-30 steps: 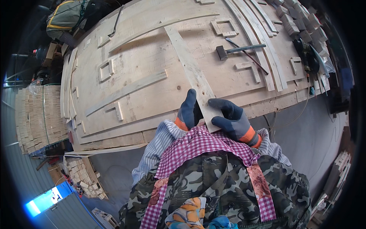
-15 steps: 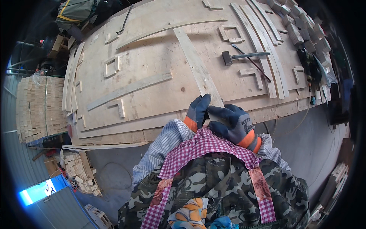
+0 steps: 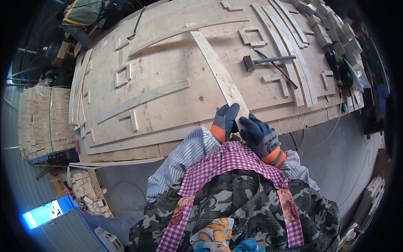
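A long pale wooden board (image 3: 217, 73) slants across the bench toward my body, its far end near another thin wooden strip (image 3: 184, 30). At its near end my left hand (image 3: 226, 118), in a dark glove with an orange cuff, is closed on the left edge. On the right edge my right hand (image 3: 257, 133), gloved alike, grips the same end, fingers bent over it. The thumbs are partly hidden. To the right of the board lies a hammer (image 3: 268, 61) with a dark head, over a thin dark bar (image 3: 282, 75).
The large plywood benchtop (image 3: 163, 105) carries small wooden frame blocks (image 3: 123, 75), a loose strip (image 3: 142, 101) and long boards (image 3: 289, 54) at the right. Wood blocks (image 3: 323, 35) are piled far right. A bundled wood stack (image 3: 44, 119) stands left. A hose (image 3: 331, 134) hangs off the front edge.
My hands have shifted slightly right along with the board's near end. The right fingers have moved up onto the board's right edge; its far end has barely moved.
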Demonstrator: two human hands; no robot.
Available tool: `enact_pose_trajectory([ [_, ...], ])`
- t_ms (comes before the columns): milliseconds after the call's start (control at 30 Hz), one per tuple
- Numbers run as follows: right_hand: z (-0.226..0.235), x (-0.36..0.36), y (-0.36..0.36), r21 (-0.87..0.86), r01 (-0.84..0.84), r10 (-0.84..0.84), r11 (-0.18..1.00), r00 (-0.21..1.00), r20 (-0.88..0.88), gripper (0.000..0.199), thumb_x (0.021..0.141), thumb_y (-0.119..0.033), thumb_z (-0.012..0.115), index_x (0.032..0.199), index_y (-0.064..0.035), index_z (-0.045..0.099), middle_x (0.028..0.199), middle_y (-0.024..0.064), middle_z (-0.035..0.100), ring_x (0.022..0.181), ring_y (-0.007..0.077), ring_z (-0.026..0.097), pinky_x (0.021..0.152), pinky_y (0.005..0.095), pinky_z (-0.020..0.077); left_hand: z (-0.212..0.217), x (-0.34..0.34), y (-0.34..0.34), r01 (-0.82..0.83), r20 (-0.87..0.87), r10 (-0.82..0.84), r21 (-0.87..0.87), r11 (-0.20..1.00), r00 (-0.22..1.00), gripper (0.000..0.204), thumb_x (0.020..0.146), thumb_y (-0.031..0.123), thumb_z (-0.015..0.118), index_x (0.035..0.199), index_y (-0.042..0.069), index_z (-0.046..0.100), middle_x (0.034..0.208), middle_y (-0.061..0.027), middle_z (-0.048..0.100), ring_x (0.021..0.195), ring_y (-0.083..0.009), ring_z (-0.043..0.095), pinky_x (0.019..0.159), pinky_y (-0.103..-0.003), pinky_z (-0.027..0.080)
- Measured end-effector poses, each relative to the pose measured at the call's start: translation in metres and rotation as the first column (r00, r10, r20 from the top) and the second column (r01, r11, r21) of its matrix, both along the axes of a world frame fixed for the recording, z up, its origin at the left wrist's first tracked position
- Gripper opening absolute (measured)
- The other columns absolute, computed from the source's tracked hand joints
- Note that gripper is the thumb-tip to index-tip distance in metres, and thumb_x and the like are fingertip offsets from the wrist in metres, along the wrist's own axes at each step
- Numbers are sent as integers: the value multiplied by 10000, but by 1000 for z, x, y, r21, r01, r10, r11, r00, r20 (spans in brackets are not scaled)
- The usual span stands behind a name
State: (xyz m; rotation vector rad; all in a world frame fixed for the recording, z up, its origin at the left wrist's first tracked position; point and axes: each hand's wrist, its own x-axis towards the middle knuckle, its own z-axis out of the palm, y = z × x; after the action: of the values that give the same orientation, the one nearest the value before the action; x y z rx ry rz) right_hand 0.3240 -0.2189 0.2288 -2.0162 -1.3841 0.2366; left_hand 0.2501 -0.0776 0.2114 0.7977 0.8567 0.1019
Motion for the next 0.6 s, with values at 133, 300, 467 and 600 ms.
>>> enact_pose_trajectory([
  [133, -3, -8, 0, -83, 58, -59, 995, 998, -14, 448, 798, -238, 609, 1204, -98, 484, 1125, 192, 552, 908, 343, 581, 732, 430, 479, 3, 0, 0, -11, 25, 13, -89, 996, 1000, 368, 880, 352, 485, 1047, 27, 525, 804, -83, 609, 581, -148, 578, 459, -241, 442],
  [300, 7, -6, 4, -106, 61, -70, 993, 994, -79, 499, 789, -258, 620, 1231, -92, 460, 1133, 181, 555, 908, 333, 586, 744, 429, 482, 0, 0, 1, -29, -5, 28, -126, 992, 1000, 365, 891, 328, 469, 1082, 19, 510, 885, -105, 612, 710, -202, 616, 577, -298, 507],
  [467, 18, 4, 7, -33, -31, 22, 999, 968, -250, 662, 706, -266, 721, 1261, -53, 429, 1091, 193, 566, 940, 334, 582, 779, 397, 484, -1, -5, 2, -51, 35, 62, -247, 968, 997, 419, 894, 329, 468, 1179, 22, 454, 1032, -150, 585, 870, -268, 613, 723, -394, 527],
  [600, 21, 4, 6, 194, 193, 15, 962, 671, -741, 809, 666, -149, 750, 1346, -71, 317, 1163, 160, 520, 1058, 269, 530, 879, 375, 441, 1, -6, 3, -7, 177, 53, -251, 968, 983, 437, 898, 342, 474, 1198, 25, 447, 1113, -145, 560, 962, -265, 589, 823, -412, 487],
])
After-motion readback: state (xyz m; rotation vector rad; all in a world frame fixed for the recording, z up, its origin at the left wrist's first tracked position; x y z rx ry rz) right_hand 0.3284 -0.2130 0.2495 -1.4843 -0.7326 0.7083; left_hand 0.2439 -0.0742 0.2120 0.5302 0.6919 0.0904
